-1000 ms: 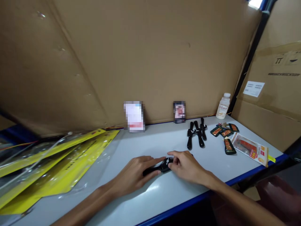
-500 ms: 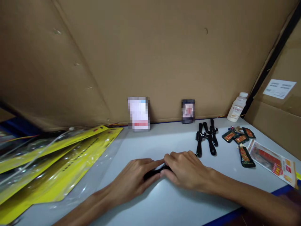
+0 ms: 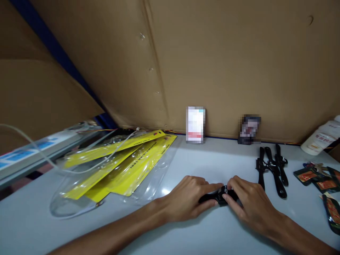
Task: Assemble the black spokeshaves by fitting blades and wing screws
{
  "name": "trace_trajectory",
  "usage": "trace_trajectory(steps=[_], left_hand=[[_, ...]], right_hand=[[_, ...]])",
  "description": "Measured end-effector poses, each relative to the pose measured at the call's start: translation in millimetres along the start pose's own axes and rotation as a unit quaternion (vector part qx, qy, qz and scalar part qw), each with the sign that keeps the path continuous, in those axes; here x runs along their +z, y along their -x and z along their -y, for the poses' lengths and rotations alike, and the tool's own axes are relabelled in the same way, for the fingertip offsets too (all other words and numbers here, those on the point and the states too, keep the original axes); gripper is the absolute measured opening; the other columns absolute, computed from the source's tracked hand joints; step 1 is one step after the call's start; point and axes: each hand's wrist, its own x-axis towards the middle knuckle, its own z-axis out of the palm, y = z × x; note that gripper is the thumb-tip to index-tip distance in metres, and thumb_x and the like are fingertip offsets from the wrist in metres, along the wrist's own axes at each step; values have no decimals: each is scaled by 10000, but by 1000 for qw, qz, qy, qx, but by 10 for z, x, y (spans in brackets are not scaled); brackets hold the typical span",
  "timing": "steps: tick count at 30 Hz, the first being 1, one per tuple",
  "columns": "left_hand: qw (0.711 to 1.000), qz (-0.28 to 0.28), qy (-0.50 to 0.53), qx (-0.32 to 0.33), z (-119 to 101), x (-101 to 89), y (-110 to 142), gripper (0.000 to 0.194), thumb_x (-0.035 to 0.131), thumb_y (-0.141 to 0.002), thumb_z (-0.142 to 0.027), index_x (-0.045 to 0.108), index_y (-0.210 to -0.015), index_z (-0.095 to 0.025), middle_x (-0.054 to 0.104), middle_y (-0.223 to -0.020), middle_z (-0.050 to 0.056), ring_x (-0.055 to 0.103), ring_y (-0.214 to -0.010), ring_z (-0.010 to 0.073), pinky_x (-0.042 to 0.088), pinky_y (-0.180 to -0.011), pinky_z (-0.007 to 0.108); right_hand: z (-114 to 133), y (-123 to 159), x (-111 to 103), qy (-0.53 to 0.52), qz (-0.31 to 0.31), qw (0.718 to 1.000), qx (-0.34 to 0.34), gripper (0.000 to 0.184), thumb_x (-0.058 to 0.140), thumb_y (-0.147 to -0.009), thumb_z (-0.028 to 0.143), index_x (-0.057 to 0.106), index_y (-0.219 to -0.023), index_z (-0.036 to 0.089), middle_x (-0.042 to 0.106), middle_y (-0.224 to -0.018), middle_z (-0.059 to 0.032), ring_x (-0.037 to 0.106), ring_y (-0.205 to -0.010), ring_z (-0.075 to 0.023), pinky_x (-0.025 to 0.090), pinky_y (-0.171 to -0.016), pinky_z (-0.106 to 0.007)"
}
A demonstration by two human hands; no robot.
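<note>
The left hand [image 3: 188, 199] and right hand [image 3: 251, 202] are bare, like both forearms [image 3: 124, 226].

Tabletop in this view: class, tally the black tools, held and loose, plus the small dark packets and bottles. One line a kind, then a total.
Held black tool: 1
Loose black tools: 3
Small dark packets: 4
Bottle: 1
Total: 9
</note>
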Motion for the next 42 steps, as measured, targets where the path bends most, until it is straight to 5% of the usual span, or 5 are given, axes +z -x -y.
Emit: trace_trajectory(steps=[12,26,36,42], left_hand=[[1000,-1,-8,3,-32,-52,-51,434,631,-1011,-420,613,-1421,-280,788,-871,34,748,-756,265,449,-624,306],[1000,-26,0,7,-8,-19,-63,438,693,-959,-414,648,-1375,-286,786,-837,36,740,-717,249,429,-596,301],[999,-28,-8,22,8,-33,-37,416,618,-1002,-431,649,-1381,-265,782,-829,39,724,-695,229,456,-628,285],[1000,-8,-11,2,15,-16,-22,452,533,-1045,-467,614,-1433,-250,779,-892,65,721,-749,241,488,-684,313]], right_hand=[[-22,-15,-22,-31,2,999,17,62,526,-1000,248,573,-1023,214,657,-855,-18,609,-702,-184,433,-657,-323],[-85,-3,-58,-13,-32,999,-40,88,551,-1017,248,611,-1066,206,611,-787,0,587,-619,-158,455,-582,-274],[-46,-18,-12,-30,-8,999,-26,135,474,-1001,183,608,-990,197,655,-886,-38,638,-733,-182,465,-670,-317],[-74,-5,33,-61,1,998,-24,232,463,-1009,159,672,-1103,196,641,-946,-55,630,-787,-191,469,-700,-328]])
